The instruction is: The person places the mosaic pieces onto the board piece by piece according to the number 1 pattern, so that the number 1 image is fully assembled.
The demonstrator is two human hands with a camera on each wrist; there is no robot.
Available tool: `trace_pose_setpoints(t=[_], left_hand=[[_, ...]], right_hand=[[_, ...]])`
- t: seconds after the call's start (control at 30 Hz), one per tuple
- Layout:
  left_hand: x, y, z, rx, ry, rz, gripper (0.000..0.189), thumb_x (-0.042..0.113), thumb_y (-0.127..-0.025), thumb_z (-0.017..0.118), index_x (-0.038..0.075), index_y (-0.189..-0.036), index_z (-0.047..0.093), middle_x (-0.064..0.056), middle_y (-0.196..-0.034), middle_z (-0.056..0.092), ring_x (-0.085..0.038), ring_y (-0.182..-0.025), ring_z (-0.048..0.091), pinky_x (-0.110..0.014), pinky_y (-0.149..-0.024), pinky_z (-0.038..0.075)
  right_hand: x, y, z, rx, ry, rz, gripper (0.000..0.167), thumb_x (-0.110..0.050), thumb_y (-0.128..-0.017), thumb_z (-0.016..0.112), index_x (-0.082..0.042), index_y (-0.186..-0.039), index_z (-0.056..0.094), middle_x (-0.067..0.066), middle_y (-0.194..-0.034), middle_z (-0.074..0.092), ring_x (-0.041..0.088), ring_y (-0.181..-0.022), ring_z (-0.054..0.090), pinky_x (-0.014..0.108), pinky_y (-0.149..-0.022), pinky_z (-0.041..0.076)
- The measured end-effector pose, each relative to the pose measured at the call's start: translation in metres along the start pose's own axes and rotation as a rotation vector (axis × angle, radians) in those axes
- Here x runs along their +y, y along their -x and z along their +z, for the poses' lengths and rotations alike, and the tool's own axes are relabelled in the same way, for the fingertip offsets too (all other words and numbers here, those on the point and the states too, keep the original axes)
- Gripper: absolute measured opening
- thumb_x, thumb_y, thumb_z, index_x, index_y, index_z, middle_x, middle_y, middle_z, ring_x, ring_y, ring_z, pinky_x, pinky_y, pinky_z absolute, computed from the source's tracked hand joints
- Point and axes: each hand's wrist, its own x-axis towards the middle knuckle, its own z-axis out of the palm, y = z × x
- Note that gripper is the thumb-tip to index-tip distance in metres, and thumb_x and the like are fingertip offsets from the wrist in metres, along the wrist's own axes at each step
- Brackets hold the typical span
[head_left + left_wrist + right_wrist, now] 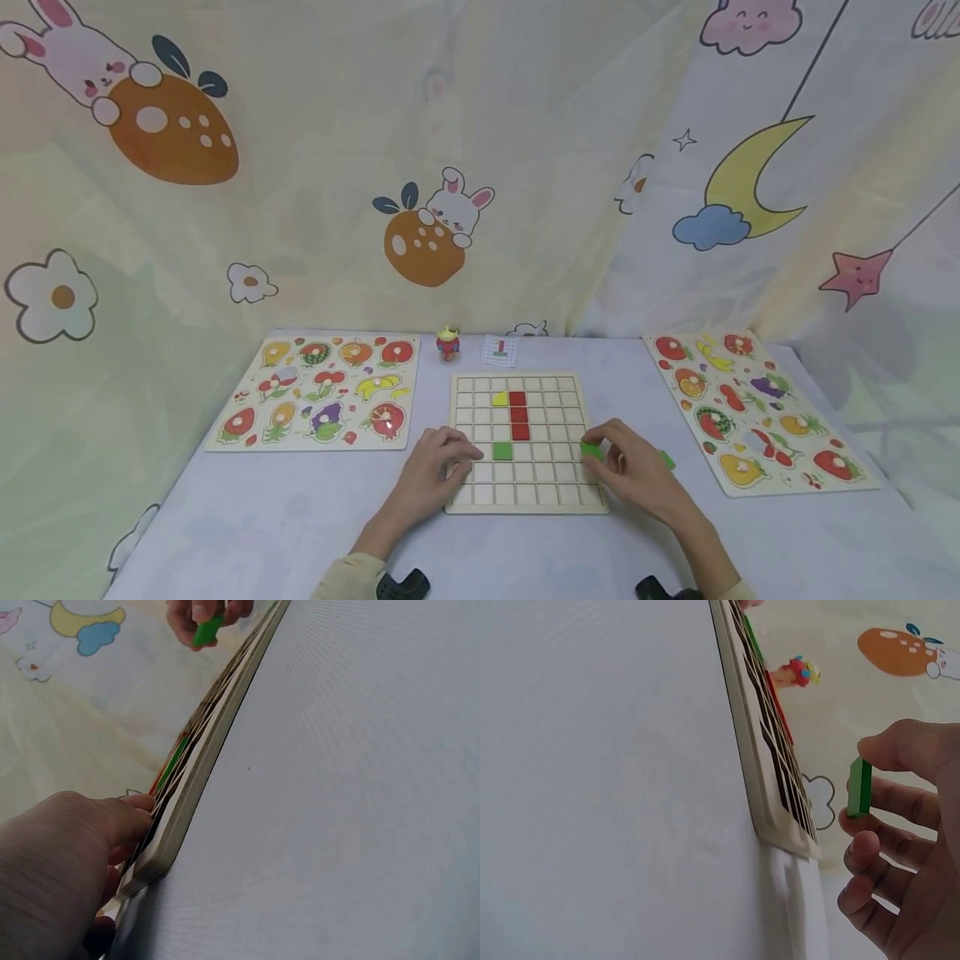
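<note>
A wooden grid board [527, 509] lies in front of me. Three red squares [519, 415] run down its column, beside a yellow piece [500, 399] at their top left. Lower left of the reds sits a green square [502, 452]. My right hand [636, 468] pinches another green square tile [859, 787] between thumb and fingers, over the board's right edge. My left hand [431, 472] rests at the board's left edge, fingers loosely bent over the rim. Partly behind the right hand, one more green tile [667, 459] lies on the table.
A small card [499, 351] with a printed coloured grid pattern stands behind the board, next to a toy figure [447, 343]. Fruit puzzle boards lie on both sides, one at left [315, 443] and one at right [798, 490]. A printed cloth hangs behind.
</note>
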Motion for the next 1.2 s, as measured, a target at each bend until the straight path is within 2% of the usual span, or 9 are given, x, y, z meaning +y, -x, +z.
trace_pose_setpoints(t=[0.33, 0.63, 0.93, 1.2], left_hand=[[0.002, 0.000, -0.002, -0.029, 0.005, -0.043, 0.020, 0.018, -0.087, 0.067, 0.034, -0.099, 0.069, 0.020, -0.105, 0.055, -0.002, -0.095, 0.043, -0.025, -0.079, 0.040], [0.001, 0.001, -0.002, -0.008, -0.012, -0.010, 0.019, 0.018, -0.086, 0.068, 0.032, -0.099, 0.070, 0.017, -0.105, 0.056, -0.003, -0.094, 0.043, -0.026, -0.078, 0.040], [0.004, -0.001, -0.003, -0.022, -0.001, -0.039, 0.019, 0.019, -0.086, 0.068, 0.033, -0.098, 0.070, 0.017, -0.104, 0.056, -0.003, -0.093, 0.042, -0.026, -0.077, 0.039], [0.003, -0.001, -0.003, -0.015, 0.002, -0.034, 0.019, 0.019, -0.086, 0.068, 0.033, -0.098, 0.070, 0.018, -0.104, 0.056, -0.002, -0.094, 0.042, -0.027, -0.078, 0.039]], right_hand=[[-0.010, -0.012, 0.011, -0.013, -0.029, -0.027, 0.024, -0.018, -0.083, 0.071, -0.015, -0.107, 0.064, -0.008, -0.094, 0.056, 0.005, -0.061, 0.046, 0.019, -0.053, 0.039], [-0.015, -0.021, 0.026, -0.015, -0.002, -0.005, 0.026, -0.023, -0.081, 0.073, -0.019, -0.105, 0.063, -0.009, -0.094, 0.056, 0.002, -0.060, 0.043, 0.018, -0.053, 0.038], [-0.022, -0.027, 0.035, -0.012, 0.022, 0.005, 0.029, -0.027, -0.079, 0.075, -0.020, -0.104, 0.064, -0.007, -0.090, 0.056, 0.003, -0.063, 0.044, 0.019, -0.056, 0.038], [-0.034, -0.034, 0.044, -0.031, 0.061, 0.050, 0.028, -0.029, -0.078, 0.076, -0.021, -0.102, 0.065, -0.006, -0.089, 0.055, 0.007, -0.068, 0.045, 0.019, -0.058, 0.037]])
